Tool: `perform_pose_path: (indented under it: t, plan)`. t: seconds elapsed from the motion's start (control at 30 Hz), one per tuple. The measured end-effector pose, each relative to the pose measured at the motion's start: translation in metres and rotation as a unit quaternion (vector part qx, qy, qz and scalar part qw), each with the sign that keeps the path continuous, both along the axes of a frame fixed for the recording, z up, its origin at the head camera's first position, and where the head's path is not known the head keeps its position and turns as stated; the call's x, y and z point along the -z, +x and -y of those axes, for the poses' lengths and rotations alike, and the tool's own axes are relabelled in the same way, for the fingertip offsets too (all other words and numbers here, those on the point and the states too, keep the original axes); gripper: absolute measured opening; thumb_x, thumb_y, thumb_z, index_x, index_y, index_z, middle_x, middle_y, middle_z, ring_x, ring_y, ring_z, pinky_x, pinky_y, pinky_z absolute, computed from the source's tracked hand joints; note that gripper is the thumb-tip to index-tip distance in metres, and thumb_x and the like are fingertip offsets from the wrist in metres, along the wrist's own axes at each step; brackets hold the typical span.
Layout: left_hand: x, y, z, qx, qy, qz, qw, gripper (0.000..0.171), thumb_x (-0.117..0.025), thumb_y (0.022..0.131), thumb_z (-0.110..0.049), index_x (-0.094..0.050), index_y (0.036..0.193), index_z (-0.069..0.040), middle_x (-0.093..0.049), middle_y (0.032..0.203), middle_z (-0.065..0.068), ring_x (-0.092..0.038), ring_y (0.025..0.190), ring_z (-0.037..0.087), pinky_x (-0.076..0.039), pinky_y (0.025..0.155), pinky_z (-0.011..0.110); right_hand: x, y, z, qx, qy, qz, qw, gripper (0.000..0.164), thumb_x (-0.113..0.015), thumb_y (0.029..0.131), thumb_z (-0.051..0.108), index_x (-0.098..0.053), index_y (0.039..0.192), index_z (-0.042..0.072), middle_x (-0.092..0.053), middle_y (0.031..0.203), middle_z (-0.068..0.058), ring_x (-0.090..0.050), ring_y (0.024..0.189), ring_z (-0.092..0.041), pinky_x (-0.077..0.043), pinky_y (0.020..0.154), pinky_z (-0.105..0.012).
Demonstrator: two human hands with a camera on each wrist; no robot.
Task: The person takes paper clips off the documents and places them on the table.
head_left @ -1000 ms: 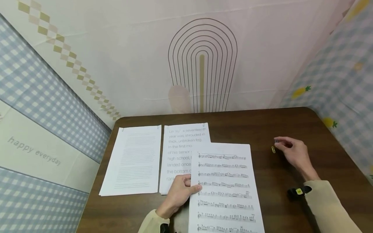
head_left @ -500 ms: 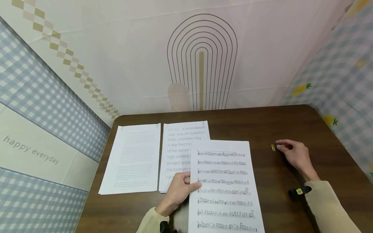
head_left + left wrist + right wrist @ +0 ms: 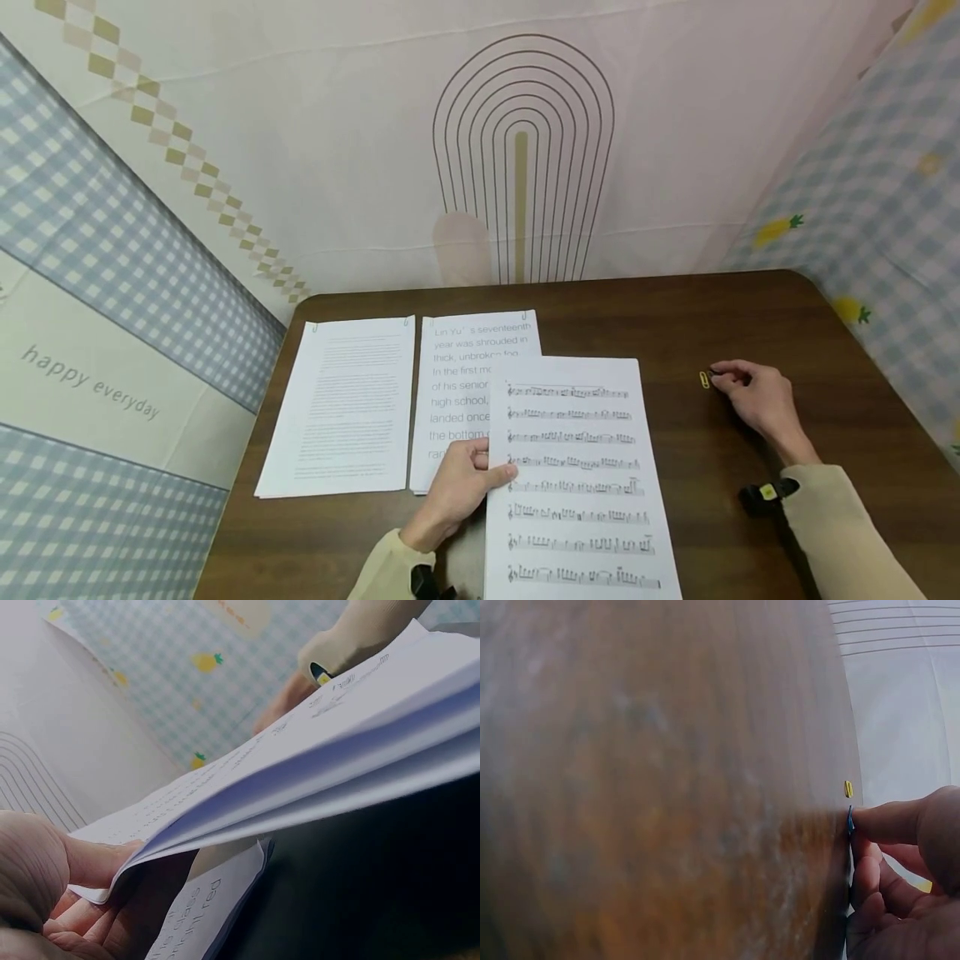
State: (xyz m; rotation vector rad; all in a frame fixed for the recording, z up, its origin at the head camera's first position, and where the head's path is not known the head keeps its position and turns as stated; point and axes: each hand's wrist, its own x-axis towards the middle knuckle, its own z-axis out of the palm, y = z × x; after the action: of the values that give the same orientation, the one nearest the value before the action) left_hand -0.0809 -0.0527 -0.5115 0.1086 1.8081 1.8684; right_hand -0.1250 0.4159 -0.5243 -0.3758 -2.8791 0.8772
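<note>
My left hand [image 3: 463, 483] grips the left edge of a stack of sheet music [image 3: 573, 467], thumb on top and fingers beneath. In the left wrist view, several sheets [image 3: 300, 780] fan apart beyond the thumb. At the right of the table, my right hand [image 3: 761, 400] pinches a small blue paper clip [image 3: 850, 819] at its fingertips, close to the tabletop. A yellow paper clip [image 3: 704, 380] lies just left of those fingertips.
A clipped stack of printed pages [image 3: 352, 408] lies at the left of the brown table [image 3: 622, 321]. Beside it, a second stack in large print [image 3: 457, 358] is partly covered by the sheet music. A printed cloth [image 3: 337, 150] hangs behind the table.
My right hand has shifted slightly nearer and to the right beside the yellow paper clip. The left hand keeps its grip on the sheet music, and the head view has tilted a little.
</note>
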Motion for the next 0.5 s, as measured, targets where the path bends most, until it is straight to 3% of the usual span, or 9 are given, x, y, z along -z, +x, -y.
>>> perform_pose_path:
  t: [0.27,0.4,0.5]
  plan:
    - [-0.002,-0.003,0.0,-0.004,0.008,0.0,1.0,0.032,-0.075,0.097,-0.001,-0.074,0.128,0.005,-0.083,0.108,0.023,-0.085,0.091,0.028,-0.068,0.08,0.032,-0.005,0.0,0.002,0.014,-0.007,-0.008,1.0,0.035,-0.069,0.108,0.029,-0.075,0.125,-0.001,-0.074,0.097,-0.01,-0.051,0.072,0.001,-0.039,0.065,-0.02]
    - [-0.003,-0.004,-0.001,-0.007,0.008,0.001,0.9999,0.033,-0.075,0.097,-0.002,-0.073,0.129,0.005,-0.084,0.109,0.022,-0.085,0.091,0.025,-0.067,0.08,0.03,-0.015,0.013,0.014,0.036,-0.025,-0.016,0.999,0.051,-0.068,0.107,0.046,-0.072,0.129,-0.001,-0.073,0.102,-0.012,-0.051,0.074,0.007,-0.04,0.068,-0.019]
    - [-0.005,-0.006,-0.003,-0.01,0.009,0.0,0.9999,0.032,-0.074,0.097,-0.001,-0.073,0.129,0.005,-0.084,0.11,0.022,-0.085,0.091,0.025,-0.067,0.08,0.03,-0.024,0.027,0.033,0.031,-0.06,-0.007,0.998,0.057,-0.067,0.106,0.052,-0.071,0.133,0.001,-0.075,0.11,-0.012,-0.053,0.078,0.011,-0.044,0.069,-0.016]
